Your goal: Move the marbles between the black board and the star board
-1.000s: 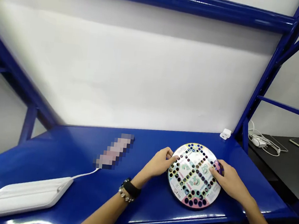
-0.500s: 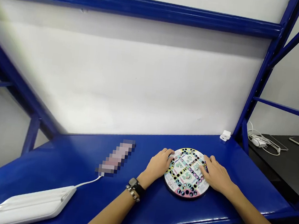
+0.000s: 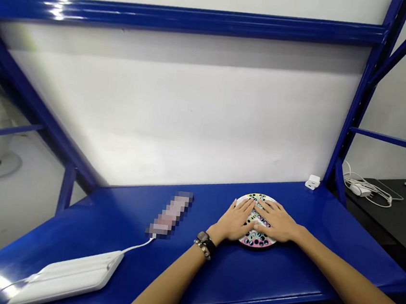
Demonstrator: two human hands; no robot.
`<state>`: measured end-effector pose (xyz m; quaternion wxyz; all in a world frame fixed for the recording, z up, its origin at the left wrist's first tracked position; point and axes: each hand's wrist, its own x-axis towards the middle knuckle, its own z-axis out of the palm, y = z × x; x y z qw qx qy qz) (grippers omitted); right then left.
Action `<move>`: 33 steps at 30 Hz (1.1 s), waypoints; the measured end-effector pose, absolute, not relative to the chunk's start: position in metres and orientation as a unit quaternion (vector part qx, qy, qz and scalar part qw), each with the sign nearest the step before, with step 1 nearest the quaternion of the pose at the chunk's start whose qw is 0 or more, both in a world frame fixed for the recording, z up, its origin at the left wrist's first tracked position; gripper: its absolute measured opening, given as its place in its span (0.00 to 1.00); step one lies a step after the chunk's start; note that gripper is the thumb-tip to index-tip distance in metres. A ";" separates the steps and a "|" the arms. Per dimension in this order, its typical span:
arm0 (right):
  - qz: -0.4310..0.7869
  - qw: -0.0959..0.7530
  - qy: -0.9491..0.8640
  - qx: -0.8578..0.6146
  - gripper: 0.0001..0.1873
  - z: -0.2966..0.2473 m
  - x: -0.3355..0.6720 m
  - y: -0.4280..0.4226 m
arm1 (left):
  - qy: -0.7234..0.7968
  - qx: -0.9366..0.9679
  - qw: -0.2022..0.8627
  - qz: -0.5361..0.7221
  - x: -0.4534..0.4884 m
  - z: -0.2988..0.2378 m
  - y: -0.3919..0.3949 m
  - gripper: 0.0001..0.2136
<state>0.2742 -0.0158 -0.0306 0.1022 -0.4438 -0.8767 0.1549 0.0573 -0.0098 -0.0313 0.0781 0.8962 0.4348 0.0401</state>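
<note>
A round game board (image 3: 256, 241), printed with rings of dark dots and colourful pictures, lies flat on the blue tabletop (image 3: 243, 282). My left hand (image 3: 236, 219) rests palm down over the board's left part, fingers stretched out. Over the right part lies my right hand (image 3: 276, 221), also flat with its fingers spread. The two thumbs come close together near the middle of the board. Much of the printed face is hidden under both hands. A black watch (image 3: 206, 242) and a beaded bracelet are on my left wrist.
A pixelated flat device (image 3: 171, 215) lies left of the board, with a white cable running to a long white case (image 3: 74, 274). Near the back right corner sits a white charger (image 3: 312, 182). Blue metal posts (image 3: 356, 110) frame the table; cables (image 3: 369, 189) lie on a dark surface beyond.
Both hands have moved from gripping the board's edges to lying flat across its face. The board sits slightly farther from the table's front edge. The camera view has shifted a little.
</note>
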 end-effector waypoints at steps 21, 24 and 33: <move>0.195 0.212 -0.750 -0.595 0.34 -0.039 0.299 0.002 | 0.617 0.763 0.073 0.177 0.030 -0.022 -0.008 0.24; 0.222 0.254 -0.723 -0.602 0.31 -0.042 0.309 0.010 | 0.638 0.745 0.130 0.145 0.019 -0.019 -0.006 0.21; 0.284 0.428 -0.664 -0.543 0.22 -0.047 0.309 0.020 | 0.620 0.701 0.204 0.287 0.023 -0.020 -0.003 0.19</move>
